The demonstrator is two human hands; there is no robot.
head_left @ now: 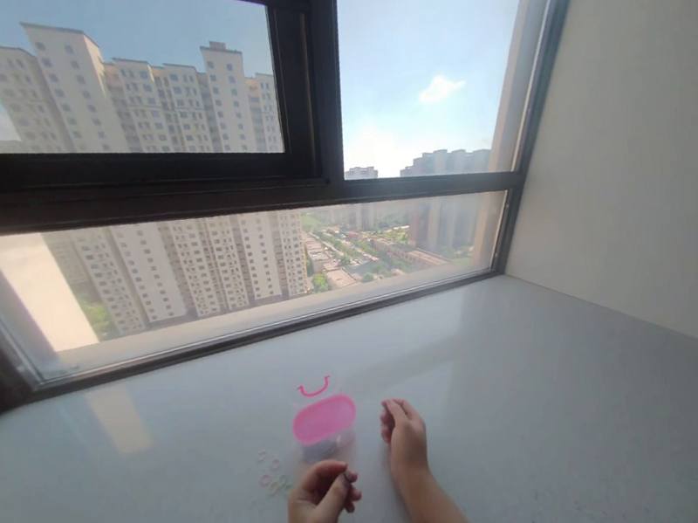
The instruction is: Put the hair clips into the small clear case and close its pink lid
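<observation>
From my distant seat I look down through the head camera at a small box (321,450) standing upright on the pale windowsill (514,430), just beyond my two hands. Its lid (324,419) is bright pink, a long oval with rounded ends and a smooth, slightly shiny top, and it sits in place, tilted a little in my view so that its right end looks higher. Below it the sides look see-through, with a pale bluish tint; whatever may be inside is too blurred for me to make out. A deeper pink handle (314,388), a shallow curve with flared ends, shows just past the far side of the lid; I cannot tell whether it is joined to the box. Left of the box, small pale rings (265,480) lie in a loose cluster, some pinkish, others cream or greenish.

My left hand (323,495) is in front of the box, thumb and forefinger drawn close around a small dark spot that I cannot identify. My right hand (407,438) is raised to the right of the box, apart from it, fingers curled and tips near the thumb. Each grip looks narrow, yet I cannot tell whether either one is fully closed or has hold of anything.
</observation>
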